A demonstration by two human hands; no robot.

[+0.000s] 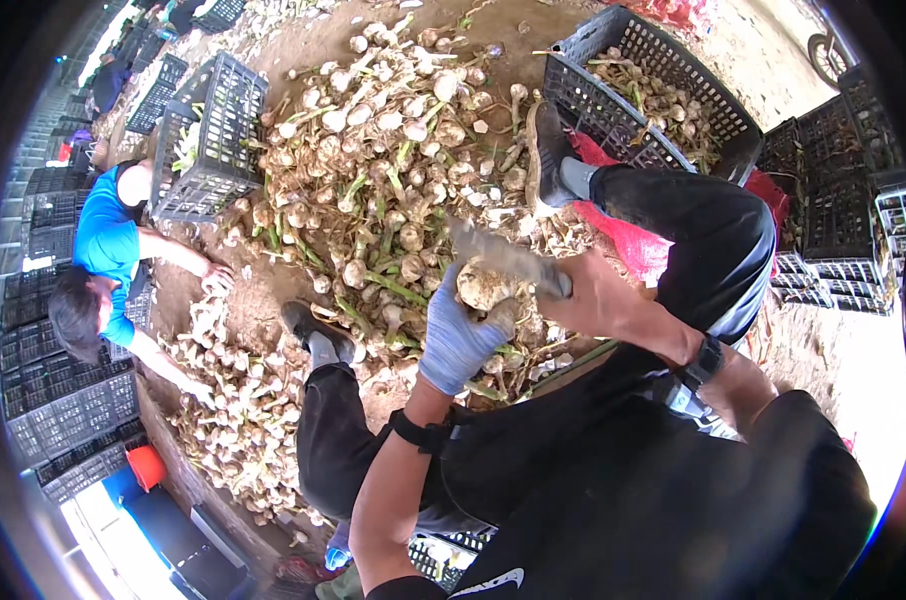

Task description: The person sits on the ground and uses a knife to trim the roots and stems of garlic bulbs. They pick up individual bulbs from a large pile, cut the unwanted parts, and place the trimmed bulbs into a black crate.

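Observation:
My left hand [464, 337], in a pale blue glove, grips a garlic bulb [484, 283] from below and the left. Bare, my right hand [592, 294] is closed around the handle of a knife [502, 251], whose blade is motion-blurred and lies over the top of the bulb. Whether the blade touches the bulb I cannot tell. Between my feet and beyond them spreads a large heap of garlic bulbs [393, 172] with green and dry stems.
A black plastic crate [610, 97] holding garlic stands beyond my right foot. Another crate [232, 120] is at the upper left. A co-worker in a blue shirt [108, 225] reaches toward a second garlic pile [235, 405]. Stacked crates [835, 187] line the right side; red mesh [633, 240] lies beneath my right leg.

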